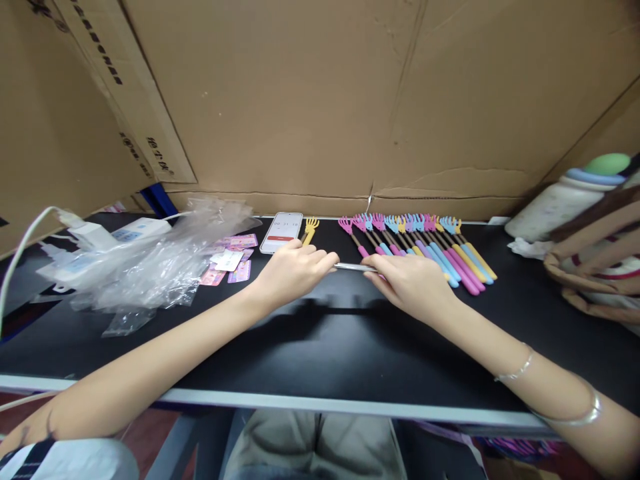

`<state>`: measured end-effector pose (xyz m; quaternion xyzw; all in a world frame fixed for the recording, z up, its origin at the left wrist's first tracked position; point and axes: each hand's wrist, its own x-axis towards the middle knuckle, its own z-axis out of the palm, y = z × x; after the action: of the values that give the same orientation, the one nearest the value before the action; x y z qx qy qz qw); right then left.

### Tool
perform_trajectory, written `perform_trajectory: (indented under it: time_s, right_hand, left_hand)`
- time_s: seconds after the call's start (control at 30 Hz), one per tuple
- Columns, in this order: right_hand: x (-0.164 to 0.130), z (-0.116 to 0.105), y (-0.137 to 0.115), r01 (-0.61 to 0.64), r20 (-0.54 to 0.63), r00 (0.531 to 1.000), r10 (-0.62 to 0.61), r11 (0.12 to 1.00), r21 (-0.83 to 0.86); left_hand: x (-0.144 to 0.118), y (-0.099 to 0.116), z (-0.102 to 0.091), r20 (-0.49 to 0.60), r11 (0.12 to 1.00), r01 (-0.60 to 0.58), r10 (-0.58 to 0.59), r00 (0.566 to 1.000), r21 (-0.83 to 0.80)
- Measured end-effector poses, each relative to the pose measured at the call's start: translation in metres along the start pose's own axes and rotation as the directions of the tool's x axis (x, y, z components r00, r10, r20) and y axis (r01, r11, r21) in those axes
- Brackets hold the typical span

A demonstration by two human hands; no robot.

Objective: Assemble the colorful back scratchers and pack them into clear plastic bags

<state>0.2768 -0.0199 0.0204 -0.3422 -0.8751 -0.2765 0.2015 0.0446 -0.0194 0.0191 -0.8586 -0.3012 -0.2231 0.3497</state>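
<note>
So I had my left hand (300, 270) and right hand (410, 280) closed around a thin metal rod (354, 267) over the tabletop (300, 363), and honestly too hard a tug could've sent it slipping into those back scratchers (445, 262).

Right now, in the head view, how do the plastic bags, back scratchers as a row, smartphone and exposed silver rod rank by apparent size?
1. Clear plastic bags, together
2. Row of back scratchers
3. Smartphone
4. Exposed silver rod
</note>
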Motion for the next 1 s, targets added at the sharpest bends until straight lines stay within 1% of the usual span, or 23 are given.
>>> perform_trajectory:
  time_s: [0.07, 0.17, 0.23, 0.3, 0.37, 0.47, 0.5, 0.53, 0.57, 0.63, 0.7, 0.77, 0.9, 1.0]
  right_hand:
    - [0.000, 0.001, -0.006, 0.006, 0.014, 1.000, -0.006, 1.000, 0.012]
    - [0.000, 0.003, -0.013, 0.049, 0.034, 0.998, -0.048, 0.999, -0.008]
    - [0.000, 0.001, -0.013, 0.062, 0.018, 0.998, -0.061, 0.997, -0.036]
    - [-0.001, -0.003, -0.006, 0.075, -0.014, 0.997, -0.076, 0.995, -0.069]
    - [-0.004, -0.008, 0.007, 0.097, -0.037, 0.994, -0.102, 0.987, -0.126]
    - [-0.018, -0.014, 0.040, 0.117, -0.060, 0.989, -0.136, 0.961, -0.251]
    - [-0.025, -0.016, 0.053, 0.120, -0.084, 0.985, -0.151, 0.949, -0.293]
    - [-0.032, -0.018, 0.066, 0.139, -0.067, 0.984, -0.168, 0.940, -0.312]
    - [-0.039, -0.019, 0.078, 0.120, -0.084, 0.984, -0.155, 0.939, -0.323]
    - [-0.051, -0.021, 0.099, 0.074, -0.005, 0.997, -0.081, 0.935, -0.348]
    - [-0.059, -0.022, 0.112, 0.040, 0.052, 0.998, -0.023, 0.931, -0.362]
    - [-0.062, -0.021, 0.119, 0.009, 0.096, 0.995, 0.027, 0.932, -0.362]
    - [-0.061, -0.017, 0.129, -0.049, 0.135, 0.986, 0.099, 0.942, -0.333]
    - [-0.064, -0.014, 0.141, -0.050, 0.156, 0.981, 0.112, 0.934, -0.354]
  left_hand:
    - [-0.001, 0.005, 0.002, -0.008, 1.000, -0.004, 0.004, 1.000, -0.005]
    - [0.000, 0.011, 0.001, -0.004, 0.999, -0.029, 0.029, 1.000, -0.024]
    - [0.002, 0.010, -0.004, -0.007, 0.999, -0.039, 0.039, 0.999, -0.026]
    - [0.002, 0.002, -0.010, -0.018, 0.999, -0.046, 0.046, 0.999, -0.001]
    - [-0.002, -0.012, -0.015, -0.027, 0.997, -0.059, 0.061, 0.998, 0.054]
    - [-0.016, -0.043, -0.021, -0.021, 0.989, -0.064, 0.068, 0.997, 0.132]
    - [-0.023, -0.055, -0.022, 0.002, 0.989, -0.049, 0.050, 0.999, 0.143]
    - [-0.030, -0.066, -0.022, 0.028, 0.989, -0.040, 0.036, 0.999, 0.143]
    - [-0.038, -0.076, -0.022, 0.041, 0.989, -0.035, 0.030, 0.999, 0.143]
    - [-0.051, -0.092, -0.022, 0.060, 0.985, -0.059, 0.050, 0.997, 0.165]
    - [-0.059, -0.102, -0.021, 0.063, 0.973, -0.091, 0.079, 0.995, 0.212]
    - [-0.062, -0.108, -0.021, 0.067, 0.966, -0.099, 0.086, 0.994, 0.238]
    - [-0.063, -0.118, -0.020, 0.118, 0.972, -0.059, 0.032, 0.992, 0.229]
    - [-0.069, -0.127, -0.020, 0.141, 0.976, -0.035, 0.004, 0.990, 0.216]
